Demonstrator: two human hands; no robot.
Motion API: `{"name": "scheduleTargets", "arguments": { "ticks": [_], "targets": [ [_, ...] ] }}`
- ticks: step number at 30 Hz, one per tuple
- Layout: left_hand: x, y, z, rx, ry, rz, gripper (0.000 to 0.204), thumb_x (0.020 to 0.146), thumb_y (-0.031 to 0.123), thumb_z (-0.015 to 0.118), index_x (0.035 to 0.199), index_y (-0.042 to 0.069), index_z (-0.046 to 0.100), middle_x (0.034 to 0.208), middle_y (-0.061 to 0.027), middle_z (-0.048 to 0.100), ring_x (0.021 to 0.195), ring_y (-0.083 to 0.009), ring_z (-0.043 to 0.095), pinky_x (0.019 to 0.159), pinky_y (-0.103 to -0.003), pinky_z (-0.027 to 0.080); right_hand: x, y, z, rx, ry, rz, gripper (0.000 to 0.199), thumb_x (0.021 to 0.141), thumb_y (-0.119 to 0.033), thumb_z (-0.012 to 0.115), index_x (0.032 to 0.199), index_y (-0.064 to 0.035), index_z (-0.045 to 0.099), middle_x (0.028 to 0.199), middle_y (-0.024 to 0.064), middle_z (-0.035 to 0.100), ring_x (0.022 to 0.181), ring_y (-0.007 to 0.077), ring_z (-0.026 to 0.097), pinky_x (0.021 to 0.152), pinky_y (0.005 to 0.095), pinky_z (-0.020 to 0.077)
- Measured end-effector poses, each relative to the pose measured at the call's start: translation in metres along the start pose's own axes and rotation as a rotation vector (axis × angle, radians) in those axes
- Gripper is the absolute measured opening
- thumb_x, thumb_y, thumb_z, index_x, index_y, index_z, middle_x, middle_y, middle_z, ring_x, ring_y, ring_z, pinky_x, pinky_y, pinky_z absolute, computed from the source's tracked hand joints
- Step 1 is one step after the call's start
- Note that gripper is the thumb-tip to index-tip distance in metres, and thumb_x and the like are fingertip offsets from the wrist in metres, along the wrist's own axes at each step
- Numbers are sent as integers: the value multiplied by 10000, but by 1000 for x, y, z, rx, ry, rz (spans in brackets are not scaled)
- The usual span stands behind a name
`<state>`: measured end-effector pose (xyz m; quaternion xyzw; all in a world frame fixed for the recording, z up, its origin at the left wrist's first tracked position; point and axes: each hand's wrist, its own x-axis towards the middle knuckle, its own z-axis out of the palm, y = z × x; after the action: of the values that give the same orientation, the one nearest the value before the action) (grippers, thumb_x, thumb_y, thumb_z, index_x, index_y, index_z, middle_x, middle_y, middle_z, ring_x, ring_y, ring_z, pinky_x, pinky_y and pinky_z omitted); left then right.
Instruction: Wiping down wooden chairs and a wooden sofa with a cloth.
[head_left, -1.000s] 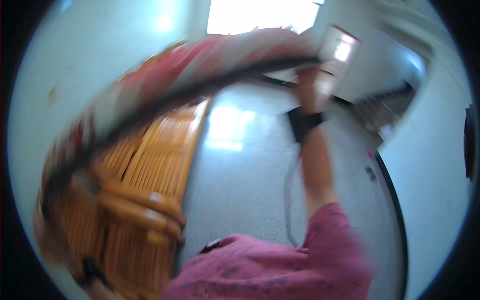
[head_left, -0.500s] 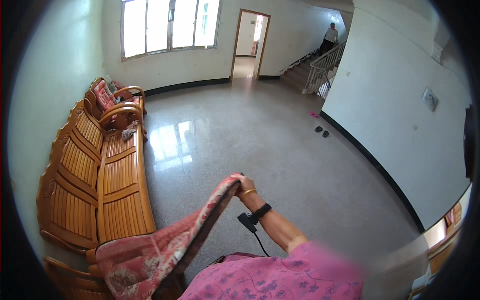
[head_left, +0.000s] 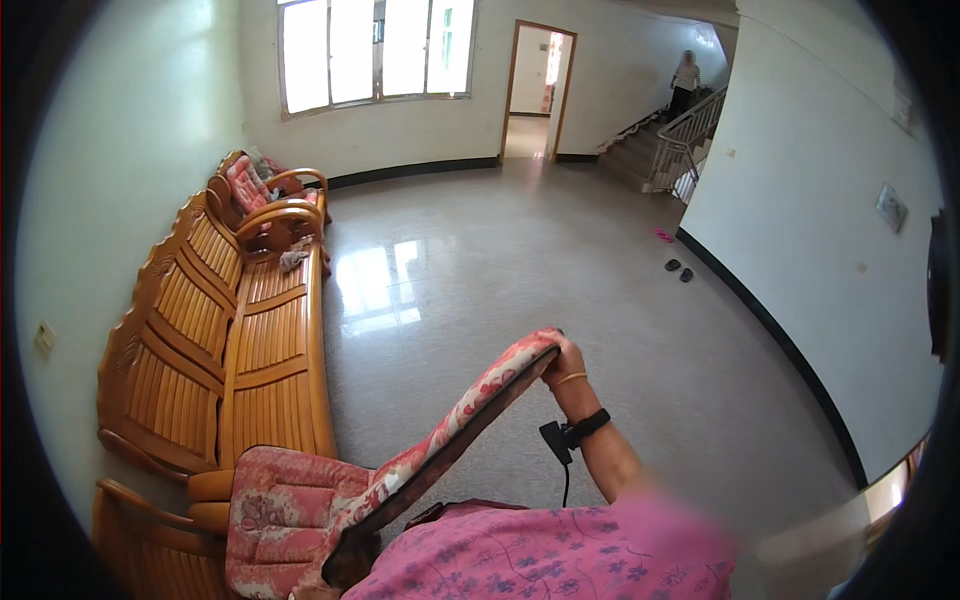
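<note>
My right hand [head_left: 566, 356] grips the top edge of a long red floral seat cushion [head_left: 470, 412], holding that end raised above the floor. The cushion's other end lies on the seat of a wooden armchair [head_left: 150, 540] at the lower left. A black strap with a small device and a cable sits on my right wrist, beside a thin gold bangle. My left hand is hidden behind the cushion and my pink flowered top.
A long slatted wooden bench [head_left: 250, 340] runs along the left wall, with another cushioned armchair [head_left: 262, 195] beyond it. Dark slippers [head_left: 680, 270] lie by the right wall. A person [head_left: 686, 82] stands on the far staircase. Polished stone floor spreads ahead.
The cushion, swung overhead with my right arm raised a second ago, has come down. One end now rests on the armchair while my right hand holds the other end lower.
</note>
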<state>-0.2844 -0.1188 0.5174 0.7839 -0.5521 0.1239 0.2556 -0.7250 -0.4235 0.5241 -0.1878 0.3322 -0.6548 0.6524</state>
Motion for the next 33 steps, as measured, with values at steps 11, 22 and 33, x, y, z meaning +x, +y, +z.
{"name": "scheduleTargets", "arguments": {
  "ticks": [11,22,33],
  "targets": [
    [-133,-20,4,191,115,-100,350,875,409,582,739,94,653,649,-120,597,618,-314,597,590,-456,432,89,-19,9,-61,-686,-255,221,942,-164,521,1095,-41,623,1050,92,647,930,192,636,828,353,552],
    [-169,57,-33,357,151,-417,263,690,290,718,651,92,549,632,-66,563,624,-248,595,594,-381,372,190,-45,134,-235,-665,-121,335,906,-226,576,1149,2,595,1136,140,637,1003,266,638,904,397,532],
    [-141,78,-115,216,277,-684,180,749,241,726,753,74,660,626,-105,618,569,-299,600,540,-391,385,76,27,409,-172,-1184,-11,366,860,-226,610,1119,33,618,1091,167,658,999,301,643,930,431,513]
  ]
}}
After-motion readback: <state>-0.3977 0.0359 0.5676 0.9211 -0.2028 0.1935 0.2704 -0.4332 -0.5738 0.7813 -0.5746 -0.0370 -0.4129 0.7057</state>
